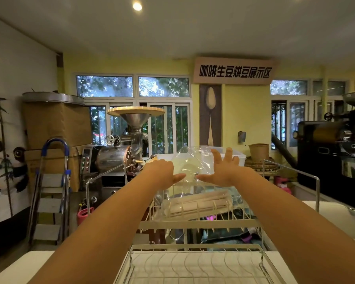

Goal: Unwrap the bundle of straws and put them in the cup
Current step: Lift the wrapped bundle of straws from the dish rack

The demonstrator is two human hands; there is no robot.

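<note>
Straws (200,206) below outstretched left hand (162,171)

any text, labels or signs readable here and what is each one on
"咖啡生豆烘豆展示区": black characters on the brown sign board high on the yellow wall.
Control panel on the roaster machine: buttons and a small display, too small to read.
Plastic wrap at the hands and straw bundle on the rack: no print visible.

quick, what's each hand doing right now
Left hand: fingers hidden behind the clear plastic wrap; grip cannot be told.
Right hand: open, fingers spread against the wrap.
</note>
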